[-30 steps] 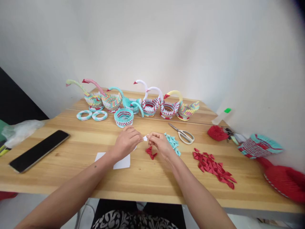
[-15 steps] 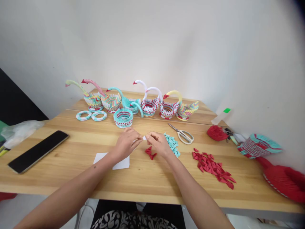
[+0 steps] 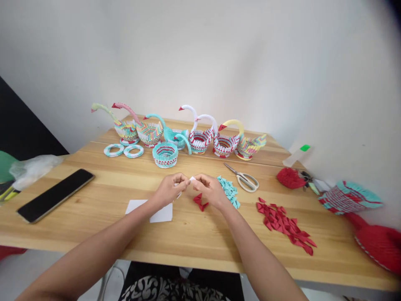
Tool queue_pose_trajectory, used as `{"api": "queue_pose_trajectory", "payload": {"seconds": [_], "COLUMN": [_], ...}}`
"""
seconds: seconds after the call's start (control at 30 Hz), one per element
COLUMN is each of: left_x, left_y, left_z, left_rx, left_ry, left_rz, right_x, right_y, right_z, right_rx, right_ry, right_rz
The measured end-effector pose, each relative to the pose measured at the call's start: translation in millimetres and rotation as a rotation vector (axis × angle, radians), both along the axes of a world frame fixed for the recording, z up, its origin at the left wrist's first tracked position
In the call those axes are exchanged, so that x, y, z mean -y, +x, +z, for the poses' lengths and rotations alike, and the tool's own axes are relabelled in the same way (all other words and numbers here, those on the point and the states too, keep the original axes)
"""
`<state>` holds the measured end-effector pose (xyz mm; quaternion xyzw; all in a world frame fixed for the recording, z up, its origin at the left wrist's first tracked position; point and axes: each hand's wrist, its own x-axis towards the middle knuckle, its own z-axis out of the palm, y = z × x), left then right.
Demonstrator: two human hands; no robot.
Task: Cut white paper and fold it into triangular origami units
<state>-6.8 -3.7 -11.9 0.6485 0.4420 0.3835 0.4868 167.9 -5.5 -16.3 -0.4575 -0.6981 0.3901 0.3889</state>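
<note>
My left hand (image 3: 171,189) and my right hand (image 3: 208,189) meet above the middle of the wooden table. Between their fingertips is a small piece of white paper (image 3: 192,179), pinched from both sides; its folds are too small to make out. A bit of white also shows under my left fingers. White paper sheets (image 3: 161,213) lie beneath my left forearm. Just below my right hand rest a few folded red paper pieces (image 3: 199,202). A pile of folded turquoise paper pieces (image 3: 230,191) sits to the right of that hand.
Scissors (image 3: 242,177) lie beyond the turquoise pile, and a red pile of folded paper (image 3: 286,225) is at right. Several paper swans (image 3: 200,140) line the back, with a turquoise paper bowl (image 3: 165,155) in front. A black phone (image 3: 56,195) lies at left.
My left hand has turned, its fingers now curled in toward the white paper at my right fingertips. The whole view has shifted slightly, with the table things appearing a little further right.
</note>
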Motion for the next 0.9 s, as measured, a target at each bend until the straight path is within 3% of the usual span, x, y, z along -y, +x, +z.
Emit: {"api": "queue_pose_trajectory", "payload": {"seconds": [0.27, 0.53, 0.73, 0.9], "left_x": [1.7, 0.0, 1.7, 3.3], "left_y": [2.9, 1.7, 0.9, 2.1], "left_z": [-0.2, -0.1, 4.4, 5.3], "left_rx": [0.004, 0.088, 0.053, 0.059], "left_ry": [0.018, -0.033, -0.045, 0.003], "left_rz": [-0.045, 0.042, 0.005, 0.017], "right_x": [-0.5, -5.4, -2.2, 2.4], "right_y": [-1.2, -3.2, -4.4, -8.6], "right_z": [-4.1, -10.1, -9.9, -7.2], "right_rx": [0.030, -0.213, -0.117, -0.103], "right_ry": [0.049, -0.062, 0.005, 0.001], "right_rz": [-0.055, -0.068, -0.115, -0.065]}}
